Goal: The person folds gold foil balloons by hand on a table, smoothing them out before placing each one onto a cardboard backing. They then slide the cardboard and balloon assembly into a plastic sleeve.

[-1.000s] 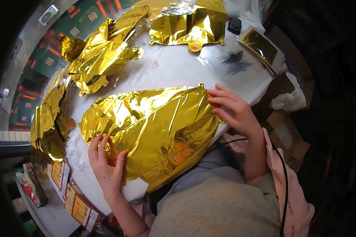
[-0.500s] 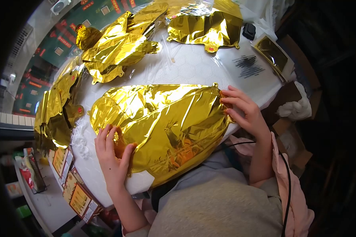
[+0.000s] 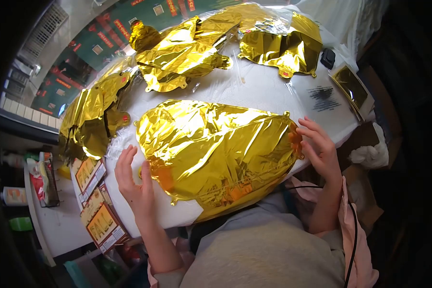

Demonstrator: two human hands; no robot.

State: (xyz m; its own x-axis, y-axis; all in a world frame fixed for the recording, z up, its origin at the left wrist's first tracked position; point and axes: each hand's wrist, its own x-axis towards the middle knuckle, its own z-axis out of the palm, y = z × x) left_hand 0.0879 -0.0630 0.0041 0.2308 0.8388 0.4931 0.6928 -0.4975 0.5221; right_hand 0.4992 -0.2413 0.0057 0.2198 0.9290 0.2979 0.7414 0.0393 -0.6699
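Note:
A large, shiny gold foil balloon (image 3: 225, 153), flat and creased with small tabs along its edge, lies on the white-covered table in front of me. My left hand (image 3: 138, 185) is beside its left end, fingers up and thumb apart, holding nothing. At the opposite end, my right hand (image 3: 322, 152) is open with spread fingers, its fingertips right by the balloon's edge. The balloon's near edge hangs over the table side toward my lap. Orange-toned reflections show on the foil close to each hand.
More gold foil balloons (image 3: 177, 60) lie along the table's far side, with another crumpled one (image 3: 93, 117) at left. Printed "FALL" packets (image 3: 103, 225) sit at the left edge. A small black device (image 3: 328, 58) and a gold-windowed packet (image 3: 351, 89) are at back right.
Both hands have moved outward, off the balloon's ends, and their fingers have opened. The whole scene has shifted slightly rightward in view.

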